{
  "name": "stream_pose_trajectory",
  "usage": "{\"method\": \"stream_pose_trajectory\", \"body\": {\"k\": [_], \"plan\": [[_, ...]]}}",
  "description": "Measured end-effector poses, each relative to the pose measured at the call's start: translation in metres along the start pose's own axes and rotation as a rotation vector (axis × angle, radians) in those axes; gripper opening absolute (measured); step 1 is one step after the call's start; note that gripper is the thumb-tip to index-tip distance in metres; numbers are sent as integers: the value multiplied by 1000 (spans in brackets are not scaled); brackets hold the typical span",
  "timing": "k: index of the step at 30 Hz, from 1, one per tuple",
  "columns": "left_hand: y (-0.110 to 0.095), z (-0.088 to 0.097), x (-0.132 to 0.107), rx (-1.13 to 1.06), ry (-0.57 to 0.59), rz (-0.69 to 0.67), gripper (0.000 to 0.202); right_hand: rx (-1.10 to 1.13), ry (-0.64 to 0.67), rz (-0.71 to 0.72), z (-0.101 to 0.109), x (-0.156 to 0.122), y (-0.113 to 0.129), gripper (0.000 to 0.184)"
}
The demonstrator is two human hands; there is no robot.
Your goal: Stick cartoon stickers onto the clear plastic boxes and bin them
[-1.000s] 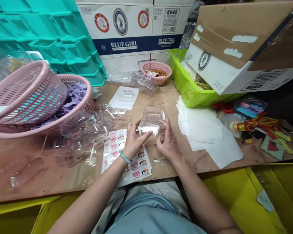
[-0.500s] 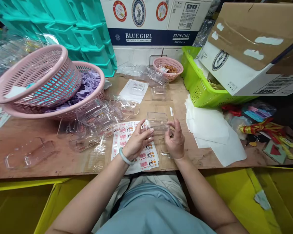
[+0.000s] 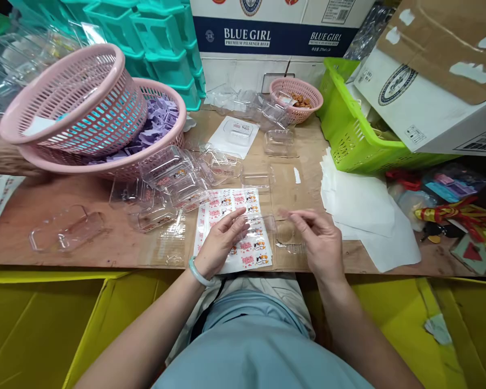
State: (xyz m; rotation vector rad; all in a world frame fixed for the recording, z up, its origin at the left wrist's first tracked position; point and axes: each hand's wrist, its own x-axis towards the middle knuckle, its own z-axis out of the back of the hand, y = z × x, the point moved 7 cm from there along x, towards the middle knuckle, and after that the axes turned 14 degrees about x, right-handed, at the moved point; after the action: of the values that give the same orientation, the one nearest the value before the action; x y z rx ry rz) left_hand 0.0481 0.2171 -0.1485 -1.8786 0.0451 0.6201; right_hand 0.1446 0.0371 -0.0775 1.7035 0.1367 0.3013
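My left hand [image 3: 222, 237] is closed at the side of a clear plastic box [image 3: 263, 222], above the sticker sheet [image 3: 251, 259] printed with cats and pink lettering. Just beyond it shows another clear shell part [image 3: 256, 177]; whether the two are joined I cannot tell. To the right, my right hand [image 3: 324, 240] is apart from the box, thumb and forefinger pinched together. Anything between those fingertips is too small or blurred to make out. Several clear boxes with cat stickers [image 3: 174, 178] are heaped left of the sheet.
Two pink baskets [image 3: 174, 138], one holding purple pieces, stand at left, with another person's hand [image 3: 8, 154] beside them. White sheets [image 3: 360, 208] and a green basket [image 3: 348, 129] are at right. A small pink basket [image 3: 295, 113] stands behind. One clear shell [image 3: 67, 229] lies front left.
The view has shifted. My right hand has come away from the clear box to the right and its fingers have pinched together. Another person's hand has appeared at the left edge.
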Motion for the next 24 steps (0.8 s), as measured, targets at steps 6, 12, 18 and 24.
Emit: {"method": "stream_pose_trajectory", "body": {"k": [6,12,18,24], "plan": [[4,-3,4,-31,9,18,56,35,199,-281,-39,-14,-12,23],[2,-2,3,5,25,11,55,17,340,-430,-46,-5,-23,31],[4,-1,5,-32,33,-2,49,-39,317,-458,-49,-2,-26,35],[6,0,5,21,43,-17,51,-114,325,-429,-53,-3,-26,37]]}}
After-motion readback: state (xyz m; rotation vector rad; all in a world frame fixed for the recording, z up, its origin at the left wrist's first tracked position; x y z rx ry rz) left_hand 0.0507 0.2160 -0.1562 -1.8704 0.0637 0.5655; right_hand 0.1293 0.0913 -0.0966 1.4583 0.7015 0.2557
